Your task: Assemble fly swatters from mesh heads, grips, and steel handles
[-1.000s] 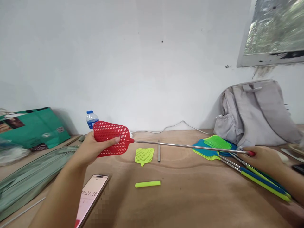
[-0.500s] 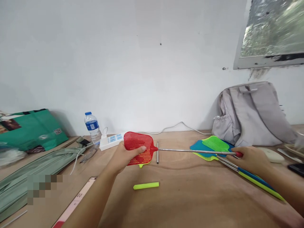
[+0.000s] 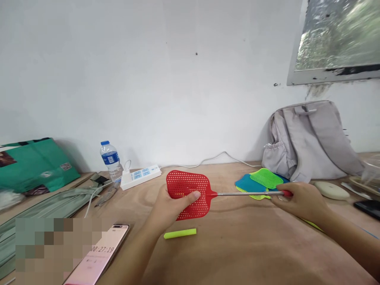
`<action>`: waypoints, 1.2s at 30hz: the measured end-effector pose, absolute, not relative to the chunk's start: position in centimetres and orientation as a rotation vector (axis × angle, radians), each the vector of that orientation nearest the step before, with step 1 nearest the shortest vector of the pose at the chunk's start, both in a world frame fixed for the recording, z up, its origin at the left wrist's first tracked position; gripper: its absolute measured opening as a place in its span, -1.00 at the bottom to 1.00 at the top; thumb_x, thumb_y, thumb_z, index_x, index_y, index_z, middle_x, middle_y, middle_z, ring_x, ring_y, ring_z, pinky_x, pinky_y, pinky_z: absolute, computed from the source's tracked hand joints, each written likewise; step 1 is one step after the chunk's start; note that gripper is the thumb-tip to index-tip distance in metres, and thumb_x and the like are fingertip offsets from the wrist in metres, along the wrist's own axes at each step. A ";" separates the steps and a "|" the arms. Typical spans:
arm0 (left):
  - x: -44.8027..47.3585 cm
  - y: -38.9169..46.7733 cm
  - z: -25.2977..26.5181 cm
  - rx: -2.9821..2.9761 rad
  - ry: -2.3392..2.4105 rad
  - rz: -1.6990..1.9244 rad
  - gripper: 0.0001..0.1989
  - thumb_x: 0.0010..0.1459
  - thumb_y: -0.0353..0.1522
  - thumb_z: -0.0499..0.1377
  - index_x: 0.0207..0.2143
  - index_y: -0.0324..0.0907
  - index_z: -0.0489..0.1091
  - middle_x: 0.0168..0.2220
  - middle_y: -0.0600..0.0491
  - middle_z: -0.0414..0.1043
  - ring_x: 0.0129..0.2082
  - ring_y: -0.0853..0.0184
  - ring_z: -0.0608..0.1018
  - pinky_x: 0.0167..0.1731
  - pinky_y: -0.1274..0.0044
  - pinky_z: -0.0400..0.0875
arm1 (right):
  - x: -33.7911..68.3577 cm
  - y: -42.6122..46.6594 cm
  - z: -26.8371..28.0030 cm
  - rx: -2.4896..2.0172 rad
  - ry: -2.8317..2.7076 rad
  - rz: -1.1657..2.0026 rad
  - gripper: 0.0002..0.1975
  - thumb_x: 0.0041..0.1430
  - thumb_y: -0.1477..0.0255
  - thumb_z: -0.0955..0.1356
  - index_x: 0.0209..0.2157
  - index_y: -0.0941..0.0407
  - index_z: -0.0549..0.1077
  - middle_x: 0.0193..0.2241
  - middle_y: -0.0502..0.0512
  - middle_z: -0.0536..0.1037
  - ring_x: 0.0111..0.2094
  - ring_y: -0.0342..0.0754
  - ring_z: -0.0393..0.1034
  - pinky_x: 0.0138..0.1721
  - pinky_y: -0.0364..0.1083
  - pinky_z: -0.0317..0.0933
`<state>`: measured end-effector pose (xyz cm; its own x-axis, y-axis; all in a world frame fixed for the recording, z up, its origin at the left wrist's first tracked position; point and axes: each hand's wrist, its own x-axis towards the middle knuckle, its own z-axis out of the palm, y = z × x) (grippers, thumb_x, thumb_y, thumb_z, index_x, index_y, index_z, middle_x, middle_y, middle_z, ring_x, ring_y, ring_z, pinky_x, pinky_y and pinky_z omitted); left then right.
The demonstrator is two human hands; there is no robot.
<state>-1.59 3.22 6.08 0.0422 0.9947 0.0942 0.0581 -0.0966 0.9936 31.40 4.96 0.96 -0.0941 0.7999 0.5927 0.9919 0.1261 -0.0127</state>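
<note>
A red fly swatter (image 3: 204, 206) with a perforated head and a thin metal rod is held level above the table. Its head is gripped by my left hand (image 3: 175, 208), with the thumb pressed across the holes. At the rod's red-tipped far end, my right hand (image 3: 305, 202) is closed with thumb and fingers around it. Below the head lies a yellow-green handle tube (image 3: 180, 233). Blue and green fly swatters (image 3: 267, 179) lie stacked beyond the rod on the right, their handles mostly hidden by my right hand and forearm.
Along the wall stand a green bag (image 3: 35, 166), a water bottle (image 3: 110, 158), a white power strip (image 3: 141, 177) with a cable, and a grey backpack (image 3: 308, 142). A phone (image 3: 101, 253) showing a timer lies front left. A dark phone (image 3: 368, 209) sits at the right edge.
The visible metal rod has become shorter, and my hands are closer together. The red head has moved right and slightly down. The metal tube seen behind it before is now out of sight.
</note>
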 end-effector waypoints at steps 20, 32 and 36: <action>3.3 -0.3 4.1 1.241 1.135 1.284 -0.76 -0.27 -0.33 0.30 -0.48 -0.24 0.41 -0.48 0.02 0.49 -0.47 0.31 0.52 -0.47 0.53 0.43 | 26.1 1.9 1.7 -1.628 -2.082 -0.591 -0.76 -0.22 0.35 0.22 -0.77 0.10 0.05 -0.82 -0.10 0.13 -0.72 -0.21 -0.01 -0.61 -0.17 -0.26; 3.3 -1.8 6.3 1.249 1.093 1.262 -0.78 -0.29 -0.30 0.30 -0.53 -0.23 0.42 -0.50 0.02 0.50 -0.49 0.31 0.52 -0.48 0.51 0.43 | 25.4 1.2 1.8 -1.583 -2.106 -0.454 -0.75 -0.22 0.38 0.23 -0.78 0.10 0.03 -0.81 -0.10 0.11 -0.71 -0.21 -0.02 -0.60 -0.17 -0.22; 2.7 -2.3 7.5 1.378 1.093 1.153 -0.80 -0.23 -0.30 0.28 -0.49 -0.21 0.43 -0.48 0.03 0.50 -0.47 0.31 0.52 -0.47 0.53 0.43 | 25.4 1.2 1.7 -1.536 -2.148 -0.384 -0.75 -0.19 0.41 0.22 -0.75 0.11 0.01 -0.79 -0.10 0.12 -0.69 -0.21 0.00 -0.59 -0.17 -0.20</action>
<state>2.73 -2.30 7.53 0.1398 0.9857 0.0939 0.0412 -0.1006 0.9941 25.39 1.19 1.70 -0.2643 0.8100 0.5235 0.9413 0.3349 -0.0429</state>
